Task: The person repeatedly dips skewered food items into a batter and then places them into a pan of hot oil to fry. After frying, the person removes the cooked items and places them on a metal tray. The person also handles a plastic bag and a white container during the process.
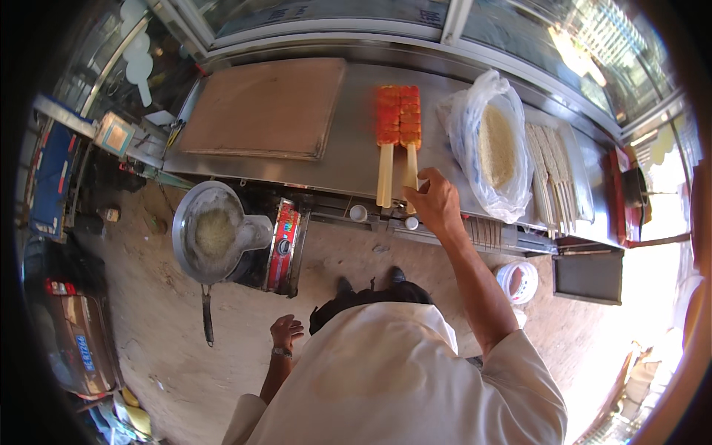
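Several red-orange glazed food skewers point(399, 115) lie side by side on the steel counter point(356, 161), their pale wooden sticks pointing towards me. My right hand point(436, 200) is at the counter's front, thumb and forefinger at the end of the rightmost stick; whether they grip it is hard to tell. My left hand point(286, 332) hangs low beside my body, fingers partly spread, nothing in it. Right of the skewers stands an open clear plastic bag point(459, 125) of pale crumbs or grains point(497, 146). Beyond it, crumb-coated skewers point(550, 161) lie on a tray.
A large brown board point(261, 108) covers the counter's left part. Below it, a pan point(208, 231) holding foamy liquid sits by a red-fronted gas stove point(282, 245), its handle jutting towards me. A white bucket point(516, 282) stands on the floor at right. Glass windows point(328, 11) border the counter.
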Demonstrator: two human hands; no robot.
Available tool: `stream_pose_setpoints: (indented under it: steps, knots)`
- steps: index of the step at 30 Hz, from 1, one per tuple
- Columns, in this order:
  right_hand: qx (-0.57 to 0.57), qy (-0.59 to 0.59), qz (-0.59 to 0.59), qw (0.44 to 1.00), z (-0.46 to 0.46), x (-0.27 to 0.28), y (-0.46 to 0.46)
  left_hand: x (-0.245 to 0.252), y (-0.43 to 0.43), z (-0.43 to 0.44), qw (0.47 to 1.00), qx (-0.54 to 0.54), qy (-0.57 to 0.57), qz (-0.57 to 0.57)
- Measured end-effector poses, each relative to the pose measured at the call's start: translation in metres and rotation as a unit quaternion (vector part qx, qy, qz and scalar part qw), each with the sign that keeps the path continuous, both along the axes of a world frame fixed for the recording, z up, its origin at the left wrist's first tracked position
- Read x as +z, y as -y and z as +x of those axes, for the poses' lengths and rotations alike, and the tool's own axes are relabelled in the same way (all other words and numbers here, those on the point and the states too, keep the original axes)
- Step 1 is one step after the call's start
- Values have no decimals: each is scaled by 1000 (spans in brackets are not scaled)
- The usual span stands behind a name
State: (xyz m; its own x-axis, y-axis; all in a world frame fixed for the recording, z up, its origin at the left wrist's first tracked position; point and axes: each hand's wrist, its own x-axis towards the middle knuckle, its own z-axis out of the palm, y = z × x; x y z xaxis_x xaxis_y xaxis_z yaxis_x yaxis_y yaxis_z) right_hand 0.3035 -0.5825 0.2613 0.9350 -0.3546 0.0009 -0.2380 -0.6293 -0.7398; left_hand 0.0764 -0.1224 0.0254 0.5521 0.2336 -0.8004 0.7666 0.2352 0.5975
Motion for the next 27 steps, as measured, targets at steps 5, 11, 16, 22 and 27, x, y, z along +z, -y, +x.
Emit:
stream_pose_setpoints:
  steps: [5, 11, 16, 22, 27]
  knots:
    - [8, -23, 91, 996, 11, 1, 9, -10, -12, -29, 999, 30, -24, 17]
    - [-43, -83, 406, 909, 9, 46, 9, -22, -21, -50, 996, 68, -51, -13]
    - [93, 51, 296, 949, -7, 37, -85, -22, -41, -53, 996, 77, -46, -18]
    - [277, 62, 29, 958, 3, -51, -194, -20, -68, -57, 994, 98, -39, 0]
    - [389, 102, -61, 914, 20, -118, -241, -22, -93, -87, 988, 143, -62, 0]
